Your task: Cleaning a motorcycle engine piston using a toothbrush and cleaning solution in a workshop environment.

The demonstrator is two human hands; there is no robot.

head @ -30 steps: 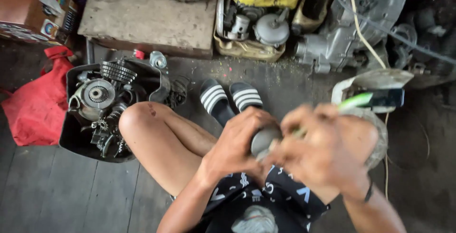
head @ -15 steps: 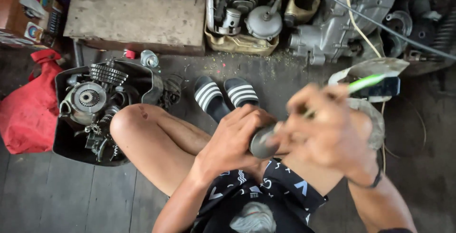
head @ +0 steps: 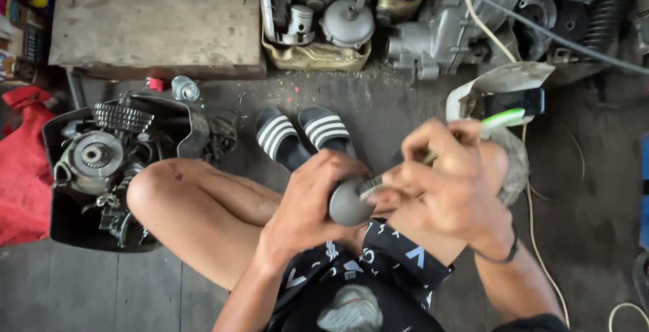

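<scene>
- Piston [head: 349,202]: a grey, rounded metal part that sits in your left hand [head: 312,203], held above your lap between your knees.
- Your left hand is wrapped around its near side, fingers curled over the top, gripping it firmly.
- Your right hand [head: 451,184] is clenched around a slim tool with a green handle [head: 508,118]; the handle sticks out past your knuckles to the upper right, and the working end meets the piston just beside your left fingers.
- A dark band circles your right wrist.
- You sit on a grey plank floor [head: 81,291] with your knees bent, in black patterned shorts [head: 378,271].
- Black sandals [head: 303,136] with white stripes lie just beyond your hands.
- To your left, a black tray [head: 64,227] holds an engine block [head: 94,159] with a round clutch and a gear.
- A red cloth [head: 23,170] lies beside that tray, at the left edge.
- Farther off, a worn wooden board [head: 149,24] lies near a yellow-topped engine [head: 318,21] and a grey casing [head: 453,28].
- A pale cable [head: 534,217] runs down the floor on your right.
</scene>
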